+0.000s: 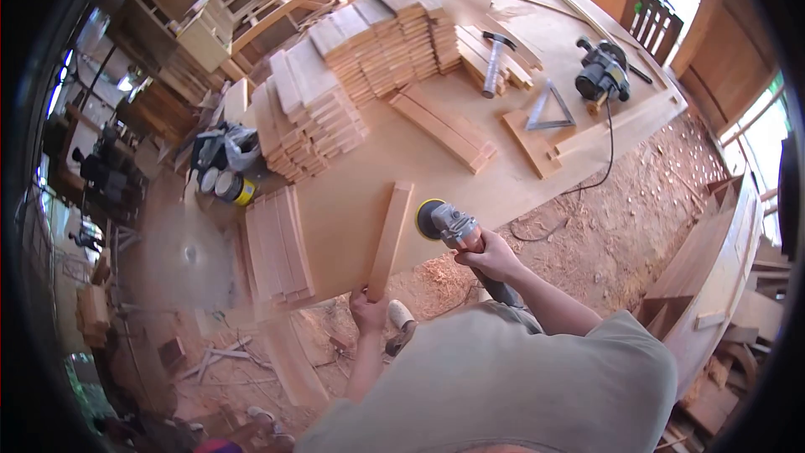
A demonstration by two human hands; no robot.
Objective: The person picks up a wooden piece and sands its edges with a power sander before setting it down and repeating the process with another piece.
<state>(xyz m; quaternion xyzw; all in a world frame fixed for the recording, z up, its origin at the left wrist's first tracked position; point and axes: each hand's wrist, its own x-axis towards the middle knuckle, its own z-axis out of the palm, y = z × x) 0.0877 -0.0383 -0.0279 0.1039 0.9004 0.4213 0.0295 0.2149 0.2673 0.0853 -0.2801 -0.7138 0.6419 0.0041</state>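
My left hand (367,312) is closed around the near end of a wooden board (391,239), whose far end reaches over the worktable (344,201). My right hand (493,257) grips the body of an angle grinder (455,226) fitted with a round, yellow-rimmed sanding disc (431,219). The disc is just right of the board, with a small gap between them. Left of the board, several flat boards (278,243) lie side by side at the table's edge. Part of the grinder's body is hidden by my fingers.
Tall stacks of boards (381,42) stand at the back. A hammer (495,63), a triangular square (549,109) and a corded router (602,71) lie on the right. Cans (226,185) stand at the left. Shavings (444,281) cover the floor.
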